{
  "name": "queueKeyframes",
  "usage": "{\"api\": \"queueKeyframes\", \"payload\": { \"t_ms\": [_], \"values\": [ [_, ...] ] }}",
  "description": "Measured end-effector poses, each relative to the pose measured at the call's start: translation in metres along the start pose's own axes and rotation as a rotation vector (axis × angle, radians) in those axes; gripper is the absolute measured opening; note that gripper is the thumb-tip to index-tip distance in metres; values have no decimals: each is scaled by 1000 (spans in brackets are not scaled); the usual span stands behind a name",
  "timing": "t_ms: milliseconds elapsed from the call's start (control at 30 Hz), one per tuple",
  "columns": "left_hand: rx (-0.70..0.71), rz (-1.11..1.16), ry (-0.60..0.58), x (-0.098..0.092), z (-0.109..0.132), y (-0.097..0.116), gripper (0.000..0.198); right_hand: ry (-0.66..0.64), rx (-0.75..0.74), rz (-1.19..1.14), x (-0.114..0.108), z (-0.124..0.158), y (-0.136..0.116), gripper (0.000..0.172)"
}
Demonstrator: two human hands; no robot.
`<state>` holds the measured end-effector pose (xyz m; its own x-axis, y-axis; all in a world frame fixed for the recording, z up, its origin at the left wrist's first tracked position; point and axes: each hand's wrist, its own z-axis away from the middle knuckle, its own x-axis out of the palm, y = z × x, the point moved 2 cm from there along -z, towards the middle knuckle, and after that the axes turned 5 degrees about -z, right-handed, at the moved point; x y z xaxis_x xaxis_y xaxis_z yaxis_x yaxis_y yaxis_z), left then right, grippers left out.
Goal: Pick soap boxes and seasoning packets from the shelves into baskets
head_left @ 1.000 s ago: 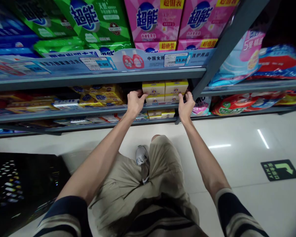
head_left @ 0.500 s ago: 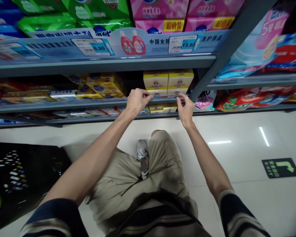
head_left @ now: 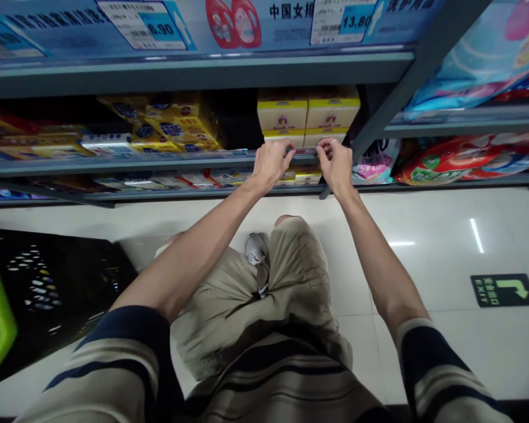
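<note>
My left hand [head_left: 273,161] is closed, thumb and fingers pinched at the left end of a small price label [head_left: 305,151] on the shelf edge. At the label's right end, the fingers of my right hand [head_left: 336,161] are also pinched, with a ring on one finger. The fingertips hide both ends of the label. Just behind the hands, yellow-and-cream boxes [head_left: 283,116] stand stacked in two columns on the shelf, their lower row partly covered by my fingers.
Yellow soap packs [head_left: 183,126] lie further left on the same shelf [head_left: 158,164]. A black basket [head_left: 70,282] with a green rim stands on the floor at left. Detergent bags [head_left: 454,155] fill the right bay. An exit sign [head_left: 504,290] is on the floor.
My left hand has moved right along the shelf edge, closer to my right hand, so less of the label shows between them. The view has tipped down and come nearer the shelf.
</note>
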<state>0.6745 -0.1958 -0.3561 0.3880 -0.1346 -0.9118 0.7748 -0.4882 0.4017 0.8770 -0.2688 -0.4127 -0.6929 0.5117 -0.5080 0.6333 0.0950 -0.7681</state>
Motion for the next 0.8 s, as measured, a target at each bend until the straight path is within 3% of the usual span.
{"api": "queueKeyframes", "payload": {
  "t_ms": [300, 533, 800],
  "values": [
    [9, -68, -56, 1, 0, 3, 34, -20, -24, 64, -4, 7, -10, 36],
    [28, -127, -30, 2, 3, 6, 39, 26, -55, 74, 2, 9, -6, 48],
    [25, -165, 9, 4, 2, 6, 39, 37, -34, 97, 0, 10, -13, 49]
  ]
}}
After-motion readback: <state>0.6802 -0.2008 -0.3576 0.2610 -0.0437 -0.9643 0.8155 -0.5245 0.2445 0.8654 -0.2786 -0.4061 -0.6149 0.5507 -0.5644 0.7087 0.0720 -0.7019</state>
